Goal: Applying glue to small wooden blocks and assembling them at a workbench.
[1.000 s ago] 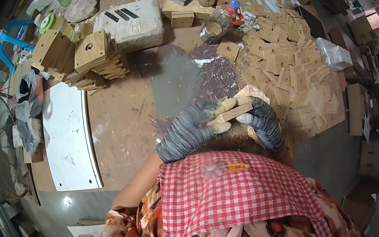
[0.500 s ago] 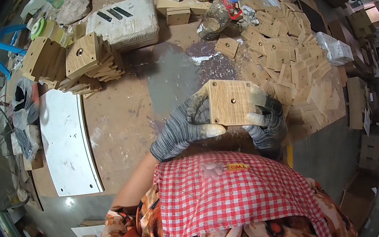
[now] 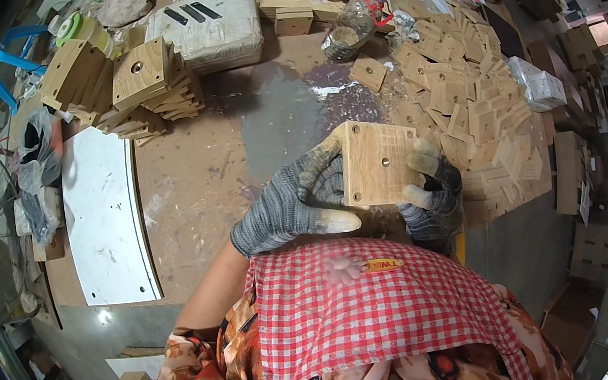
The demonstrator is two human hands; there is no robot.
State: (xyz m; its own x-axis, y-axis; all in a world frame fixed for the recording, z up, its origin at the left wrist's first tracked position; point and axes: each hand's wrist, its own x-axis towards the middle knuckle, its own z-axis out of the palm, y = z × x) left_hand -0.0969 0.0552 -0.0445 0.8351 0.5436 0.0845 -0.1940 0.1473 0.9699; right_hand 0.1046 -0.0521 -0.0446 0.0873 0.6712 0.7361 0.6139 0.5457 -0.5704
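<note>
A square light-wood block (image 3: 382, 163) is held up over the table in front of me, with a hole in its middle and smaller holes at corners. My right hand (image 3: 433, 195), in a grey knit glove with worn fingertips, pinches its right side, thumb on the lower right and fingers on the right edge. On the other side is my gloved left hand (image 3: 286, 204); its fingers reach round the upper left edge, partly hidden behind the block. The left thumb sticks out just below the lower left corner, apart from the face.
Loose wooden plates (image 3: 453, 91) lie heaped at right. Stacked plates (image 3: 140, 77) stand at far left beside a wrapped white package (image 3: 208, 32). A white panel (image 3: 102, 218) lies at left. A blue-capped bottle (image 3: 351, 28) and a single plate (image 3: 369, 73) are beyond my hands.
The block has shifted slightly right and turned, so more of its left edge shows. My left thumb has come away from its lower left corner.
</note>
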